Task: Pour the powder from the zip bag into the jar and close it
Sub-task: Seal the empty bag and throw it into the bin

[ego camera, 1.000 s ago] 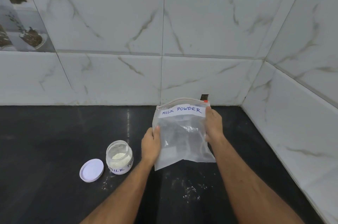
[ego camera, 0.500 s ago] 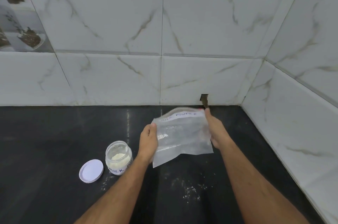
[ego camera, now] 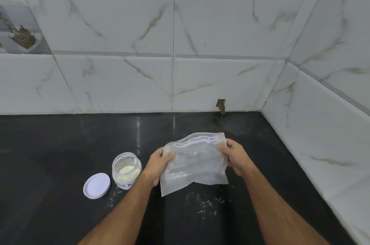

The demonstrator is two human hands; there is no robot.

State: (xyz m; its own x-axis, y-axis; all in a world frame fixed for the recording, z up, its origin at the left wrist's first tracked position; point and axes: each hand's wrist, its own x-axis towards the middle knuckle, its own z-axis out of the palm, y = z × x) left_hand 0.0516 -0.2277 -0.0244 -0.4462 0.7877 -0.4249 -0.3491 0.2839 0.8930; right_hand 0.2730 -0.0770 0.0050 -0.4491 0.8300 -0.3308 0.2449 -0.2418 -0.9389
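Nearest, spilled powder dots the black worktop. Above it, the left hand and right hand each pinch a side of the seemingly emptied zip bag. Beside it, the jar holds powder; pouring looks done. The lid remains off, so closing is left.

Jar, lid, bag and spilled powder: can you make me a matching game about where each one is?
Things:
1. jar
2. lid
3. bag
4. spilled powder

Places:
A. held in both hands
B. flat on the counter, left of the jar
C. scattered on the counter below the bag
D. standing open, left of the left hand

Pairs: 1-D, 2-B, 3-A, 4-C
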